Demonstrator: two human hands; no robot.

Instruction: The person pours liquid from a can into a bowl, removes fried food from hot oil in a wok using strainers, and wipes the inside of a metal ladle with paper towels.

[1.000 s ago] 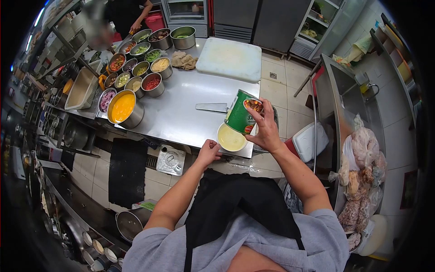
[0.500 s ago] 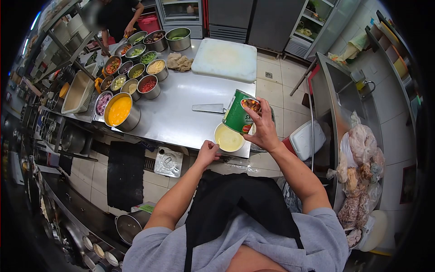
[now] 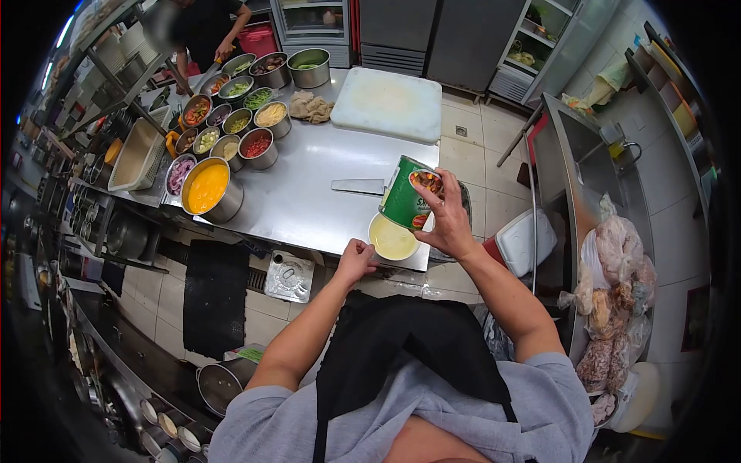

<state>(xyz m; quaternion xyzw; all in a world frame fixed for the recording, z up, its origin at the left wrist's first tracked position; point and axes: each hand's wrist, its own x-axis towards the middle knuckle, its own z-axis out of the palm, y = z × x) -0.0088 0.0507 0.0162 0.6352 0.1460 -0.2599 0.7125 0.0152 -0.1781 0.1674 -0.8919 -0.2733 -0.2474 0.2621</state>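
Note:
My right hand [image 3: 452, 224] is wrapped round a large green can [image 3: 403, 197] with a food picture on its label. The can is tilted, its lower end over a white bowl [image 3: 385, 253] near the table's front right corner. Pale yellow liquid [image 3: 394, 237] lies in the bowl. At the bowl's left rim, the fingers of my left hand [image 3: 356, 261] are closed in a pinch on the edge. A flat metal spatula blade [image 3: 358, 186] rests on the steel table, left of the can. The can's opening is hidden from me.
Several metal pots of chopped food stand at the table's left, with a pot of orange-yellow liquid [image 3: 207, 189] nearest. Behind are a white cutting board [image 3: 387, 105] and a crumpled cloth [image 3: 311, 107]. Another person [image 3: 202, 31] works at the far left. Bagged food [image 3: 614, 285] lies right.
The view has shifted slightly, so the table appears a little to the right and lower. Both hands, the can and the bowl keep nearly the same arrangement.

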